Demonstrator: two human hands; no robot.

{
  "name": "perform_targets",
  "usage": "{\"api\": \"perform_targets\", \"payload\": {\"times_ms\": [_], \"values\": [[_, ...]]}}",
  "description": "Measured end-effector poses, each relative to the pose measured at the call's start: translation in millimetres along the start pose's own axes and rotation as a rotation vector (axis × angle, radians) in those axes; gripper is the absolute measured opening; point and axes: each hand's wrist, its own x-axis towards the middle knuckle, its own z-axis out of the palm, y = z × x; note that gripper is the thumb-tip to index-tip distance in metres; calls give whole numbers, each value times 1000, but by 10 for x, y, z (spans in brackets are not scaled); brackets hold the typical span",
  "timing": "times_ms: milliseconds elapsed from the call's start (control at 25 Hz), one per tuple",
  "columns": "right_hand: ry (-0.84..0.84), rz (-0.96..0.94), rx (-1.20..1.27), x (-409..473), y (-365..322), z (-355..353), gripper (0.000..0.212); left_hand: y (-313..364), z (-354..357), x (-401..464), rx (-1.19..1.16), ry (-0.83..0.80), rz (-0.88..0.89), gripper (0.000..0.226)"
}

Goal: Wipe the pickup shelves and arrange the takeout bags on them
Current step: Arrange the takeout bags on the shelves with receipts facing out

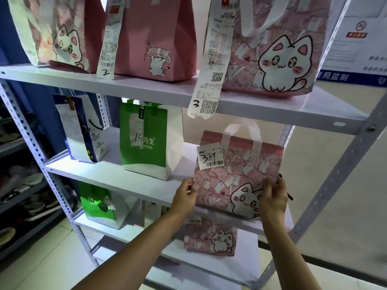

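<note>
Both hands are on the pink cat bag (238, 174), down around 5 o'clock in the view. The left hand (185, 194) pinches its lower left edge, thumb in front and fingers tucked behind. The right hand (273, 196) has its fingers curled round the lower right edge, and there's something dark by that wrist I can't make out.

The bag sits at the front right of the middle shelf (117, 176), and its base looks to be right at the lip. That's my worry: it's soft fabric, so if the hands let go while it's this far forward it could tip off toward the person or slump. The "34" tag (210, 158) could also get knocked loose.

Orientation looks good though. It's upright, long axis running 9 to 3 along the shelf, handles (240, 135) up at 12, cat print and tag facing out.

Further back at about 10 o'clock the green pizza bag (142, 143) stands well apart, so there's room. Up top at 12, the long receipt (209, 65) dangles just above the handles and could snag.
</note>
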Motion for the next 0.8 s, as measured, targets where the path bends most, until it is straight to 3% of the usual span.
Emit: {"api": "perform_targets", "payload": {"times_ms": [200,320,600,800], "values": [[75,130,-43,-257,420,62,20,-53,92,7,-35,-44,0,26],[16,155,-63,-196,462,71,27,-58,98,30,-41,-75,-29,28],[-30,156,-82,-168,439,-12,11,-48,75,48,-31,-93,-15,29],[-15,94,-52,-298,465,-84,34,-5,-7,33,-36,-74,12,34]]}}
